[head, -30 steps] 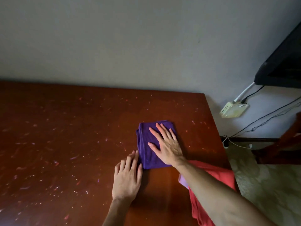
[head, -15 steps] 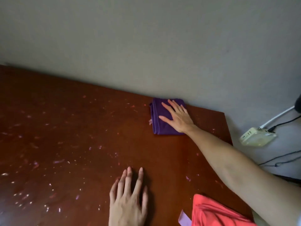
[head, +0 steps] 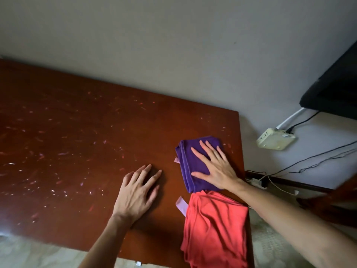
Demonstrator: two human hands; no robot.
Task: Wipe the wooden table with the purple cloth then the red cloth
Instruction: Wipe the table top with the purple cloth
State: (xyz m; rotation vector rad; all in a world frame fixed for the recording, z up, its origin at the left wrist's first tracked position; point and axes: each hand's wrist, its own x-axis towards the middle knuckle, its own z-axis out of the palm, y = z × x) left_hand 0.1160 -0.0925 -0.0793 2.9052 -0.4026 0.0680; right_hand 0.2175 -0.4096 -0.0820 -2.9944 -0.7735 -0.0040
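Flat right hand (head: 218, 167) presses purple cloth (head: 193, 171) onto wooden table (head: 77, 142).

Colours as I log them from my feed:

- tabletop (head: 81, 136): dark reddish-brown wood, glossy, flecked all over its left part with small pale pink and white specks.
- purple cloth (head: 190, 163): solid deep violet, with a pale lilac tag at its left edge.
- red cloth (head: 214, 229): plain coral red, also with a pale lilac tag.
- wall (head: 173, 45): flat grey-white.
- power adapter (head: 275, 141): cream-white, with one white and one black cable.
- floor (head: 270, 246): pale beige with a faint mottled pattern.
- screen (head: 336, 89): black.
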